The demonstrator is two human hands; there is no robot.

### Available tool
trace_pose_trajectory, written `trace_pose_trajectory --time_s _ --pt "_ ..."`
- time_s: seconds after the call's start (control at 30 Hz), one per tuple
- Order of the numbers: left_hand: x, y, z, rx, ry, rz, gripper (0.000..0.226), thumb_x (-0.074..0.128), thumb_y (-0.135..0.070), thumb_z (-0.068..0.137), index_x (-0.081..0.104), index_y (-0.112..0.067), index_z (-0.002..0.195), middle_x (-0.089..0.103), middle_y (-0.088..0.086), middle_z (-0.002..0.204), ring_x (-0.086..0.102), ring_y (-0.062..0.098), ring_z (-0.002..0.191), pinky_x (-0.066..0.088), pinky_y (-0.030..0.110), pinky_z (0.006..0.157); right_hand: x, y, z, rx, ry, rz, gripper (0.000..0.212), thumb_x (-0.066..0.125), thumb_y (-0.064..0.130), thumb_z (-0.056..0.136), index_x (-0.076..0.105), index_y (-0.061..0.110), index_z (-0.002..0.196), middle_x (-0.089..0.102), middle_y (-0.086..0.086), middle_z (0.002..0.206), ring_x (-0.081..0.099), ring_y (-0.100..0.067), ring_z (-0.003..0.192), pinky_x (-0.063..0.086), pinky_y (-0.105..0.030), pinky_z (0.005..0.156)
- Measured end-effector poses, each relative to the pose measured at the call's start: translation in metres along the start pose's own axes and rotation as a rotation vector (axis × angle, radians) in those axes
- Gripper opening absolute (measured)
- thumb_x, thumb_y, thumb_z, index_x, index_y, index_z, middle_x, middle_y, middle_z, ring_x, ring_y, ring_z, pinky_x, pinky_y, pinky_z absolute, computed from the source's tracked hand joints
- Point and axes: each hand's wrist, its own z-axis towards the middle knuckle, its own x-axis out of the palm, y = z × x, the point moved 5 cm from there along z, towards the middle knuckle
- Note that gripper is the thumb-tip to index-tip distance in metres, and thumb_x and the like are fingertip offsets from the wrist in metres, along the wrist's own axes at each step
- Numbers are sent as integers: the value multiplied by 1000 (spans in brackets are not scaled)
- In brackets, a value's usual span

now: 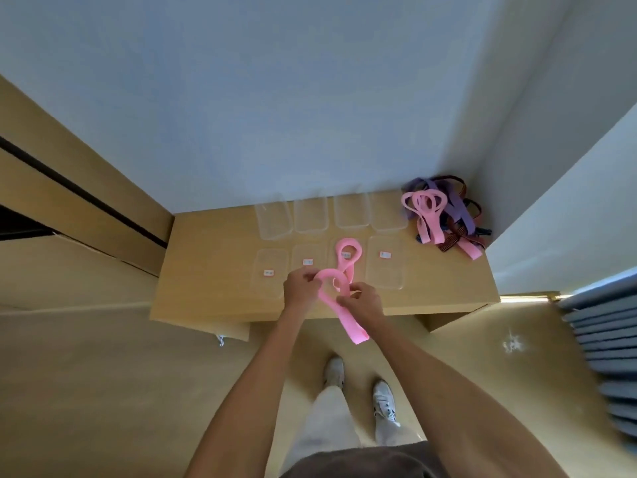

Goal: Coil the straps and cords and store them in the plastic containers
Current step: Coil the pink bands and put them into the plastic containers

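Two hands hold one pink strap (332, 288) at the near edge of the bench (213, 270). The left hand (300, 286) pinches the top of a loop at its left side, and the right hand (362, 300) grips the strap where the loop crosses back on itself. From that crossing the strap's long axis runs two ways: a free tail hangs down and toward the person past the bench edge, and the other part leads away to a second loop lying over the third lid (348, 260) of the near row. The slack to be wound in therefore lies mostly beyond and below the right hand, which is the nearer one to both ends; the left hand looks better placed to keep the loop's shape while the right feeds.

Four clear plastic containers (312, 215) stand in a row at the back of the bench, and none appears to hold anything, though the clear plastic makes this hard to confirm. Four flat lids with small labels lie in the row in front of them. At the far right corner sits a tangled pile of straps (444, 215): pink, purple and dark striped ones, well apart from the hands.
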Motion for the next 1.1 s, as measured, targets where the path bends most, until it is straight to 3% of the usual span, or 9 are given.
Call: trace_pose_trajectory --time_s 0.17,0.33,0.4,0.5,0.6,0.7,0.8,0.93,1.1 --pt "34 -14 74 -56 36 -37 17 60 -3 85 74 -8 91 71 5 90 62 21 83 45 22 64 -5 16 66 95 -112 -42 29 68 18 85 68 7 112 68 -8 98 61 -23 82 43 -27 68" --pt "69 -9 149 -38 144 44 13 63 -11 86 74 -5 81 73 13 87 59 25 76 45 33 66 1 20 134 215 -216 -146 26 63 3 83 68 -1 108 72 -17 102 67 -28 87 52 -31 72" --pt "76 -5 170 -31 190 96 14 62 -11 86 72 -8 77 72 18 87 51 21 69 39 29 60 7 18 155 247 -199 -200 25 64 5 85 68 -2 109 72 -17 103 69 -30 90 56 -36 81" --pt "85 3 194 -27 243 152 14 58 -5 85 71 -5 80 70 18 84 55 35 77 41 37 66 15 12 177 290 -146 -299 26 65 12 89 67 0 112 71 -15 105 67 -24 87 58 -35 83" --pt "89 7 200 24 268 262 18 52 -4 89 69 -1 86 69 19 87 59 39 84 39 38 66 19 14 181 274 -168 -383 31 64 13 89 66 0 117 68 -15 112 66 -28 98 54 -32 82" --pt "79 4 199 29 182 305 23 48 -7 93 70 -8 96 70 10 93 59 28 83 38 31 66 11 21 173 265 -249 -433 27 58 11 92 66 4 117 65 -15 115 63 -28 97 49 -31 77" --pt "72 -14 195 66 158 252 22 48 -7 94 65 -14 82 65 3 80 56 23 73 35 29 59 -4 26 163 301 -311 -373 24 57 5 89 68 4 110 68 -15 107 64 -29 88 46 -28 69" --pt "80 -46 171 191 244 181 23 49 -2 90 71 -10 87 69 2 82 60 21 76 43 30 65 -34 24 138 340 -408 -199 37 55 1 86 64 2 121 68 -17 116 64 -34 101 53 -37 85" --pt "114 -82 113 425 431 201 18 54 0 94 69 -1 85 68 12 78 58 23 72 47 40 70 -77 -1 79 443 -533 -163 41 54 9 84 62 11 124 62 -11 121 61 -33 104 48 -33 80"
